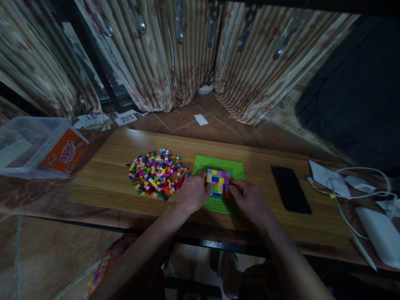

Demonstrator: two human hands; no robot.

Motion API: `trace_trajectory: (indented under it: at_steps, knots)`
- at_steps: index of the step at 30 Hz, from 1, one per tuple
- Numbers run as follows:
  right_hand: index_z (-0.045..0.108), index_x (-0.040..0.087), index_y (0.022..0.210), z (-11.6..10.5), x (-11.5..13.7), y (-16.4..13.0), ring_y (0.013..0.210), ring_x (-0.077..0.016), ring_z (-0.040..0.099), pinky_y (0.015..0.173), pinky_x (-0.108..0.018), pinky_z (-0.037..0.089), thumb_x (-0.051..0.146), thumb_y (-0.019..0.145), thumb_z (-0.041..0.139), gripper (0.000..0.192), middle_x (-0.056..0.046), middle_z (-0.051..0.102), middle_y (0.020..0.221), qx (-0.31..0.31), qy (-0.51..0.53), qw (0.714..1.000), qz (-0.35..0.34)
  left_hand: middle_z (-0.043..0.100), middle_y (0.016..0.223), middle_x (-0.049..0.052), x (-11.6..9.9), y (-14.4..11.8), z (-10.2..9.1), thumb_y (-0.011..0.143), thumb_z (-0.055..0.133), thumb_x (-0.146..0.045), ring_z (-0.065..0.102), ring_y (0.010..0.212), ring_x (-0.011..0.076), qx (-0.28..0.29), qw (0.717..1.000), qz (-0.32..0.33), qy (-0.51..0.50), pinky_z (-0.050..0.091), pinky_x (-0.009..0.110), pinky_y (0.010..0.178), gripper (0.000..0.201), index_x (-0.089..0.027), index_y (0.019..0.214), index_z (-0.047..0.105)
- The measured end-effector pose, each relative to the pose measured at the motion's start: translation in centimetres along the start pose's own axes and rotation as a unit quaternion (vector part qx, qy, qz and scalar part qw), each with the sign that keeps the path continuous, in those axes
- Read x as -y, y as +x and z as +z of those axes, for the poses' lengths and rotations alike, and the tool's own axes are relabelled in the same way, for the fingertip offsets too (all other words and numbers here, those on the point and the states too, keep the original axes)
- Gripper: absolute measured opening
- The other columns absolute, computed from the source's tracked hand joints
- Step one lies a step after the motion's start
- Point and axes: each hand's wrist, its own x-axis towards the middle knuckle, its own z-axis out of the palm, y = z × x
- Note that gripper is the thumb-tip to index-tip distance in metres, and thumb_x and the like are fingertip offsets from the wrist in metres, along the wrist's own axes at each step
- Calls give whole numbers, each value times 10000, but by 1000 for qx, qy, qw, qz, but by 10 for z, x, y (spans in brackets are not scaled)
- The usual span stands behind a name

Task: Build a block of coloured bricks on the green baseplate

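1. Left hand rests on the wooden table with its fingers curled against the left edge of the block of small bricks; we see the fingertips touching the block, so it looks like a light grip on that side, though we cannot tell how firmly it presses.
2. Our right hand comes in from the other side, its fingers bent and pinching at the lower right corner of the same block, where some red bricks show.
3. That block is a flat patch of many colours, blue, yellow, pink, orange and green, and it sits on the green baseplate, roughly in the middle and toward the near edge.
4. We see the baseplate lying flat on the table, near its centre, with both hands partly covering its near half.
5. Just to the left of the baseplate lies a loose pile of coloured bricks, spread out on the wood and close to our left hand.
6. To the right of the baseplate, apart from it, a black phone lies face up on the table.
7. Farther right we see white cables, crumpled paper and a white device.
8. At the far left stands a clear plastic box with an orange label.
9. Beyond the table, striped curtains hang down to a tiled floor.
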Motion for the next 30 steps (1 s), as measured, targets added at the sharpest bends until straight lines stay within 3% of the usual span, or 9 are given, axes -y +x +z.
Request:
trace_trajectory:
  at_steps: [4, 11, 17, 23, 30]
  knots:
    - [697, 186, 958, 1, -2, 1, 718, -220, 648, 676, -320, 425, 439, 888, 458, 355, -89, 732, 848, -11, 2, 1000, -7, 706, 901, 115, 0, 0, 0, 893, 503, -270, 677, 875, 242, 4, 1000, -3, 0, 518, 329, 792, 208, -141, 1023, 601]
    - [665, 199, 750, 0, 0, 5, 607, -192, 587, 597, -301, 381, 448, 915, 372, 419, -59, 669, 659, -9, 8, 1000, 10, 705, 926, 122, 1, 0, 1, 898, 489, -278, 676, 896, 244, 3, 1000, 4, 10, 516, 331, 808, 220, -136, 1028, 596]
    - [704, 183, 793, 3, -4, 8, 587, -183, 590, 592, -300, 402, 516, 856, 473, 410, -52, 678, 661, -27, 58, 997, 31, 704, 919, 123, 3, 0, 3, 900, 481, -271, 676, 896, 247, -7, 1000, 11, 3, 519, 332, 799, 212, -135, 1021, 589]
    - [705, 174, 778, 5, -12, 11, 478, -159, 555, 490, -277, 400, 582, 806, 538, 441, -17, 631, 553, 6, 140, 987, 74, 705, 920, 125, 1, 0, 3, 900, 481, -263, 675, 895, 241, -2, 1000, 7, -2, 518, 330, 810, 219, -125, 1031, 589]
    - [653, 186, 709, 8, -13, 11, 456, -157, 547, 480, -281, 395, 575, 803, 557, 412, -4, 604, 524, 7, 152, 985, 78, 701, 925, 142, 1, -1, 5, 909, 469, -264, 676, 908, 246, -4, 1000, 4, 0, 519, 339, 809, 231, -112, 1039, 585]
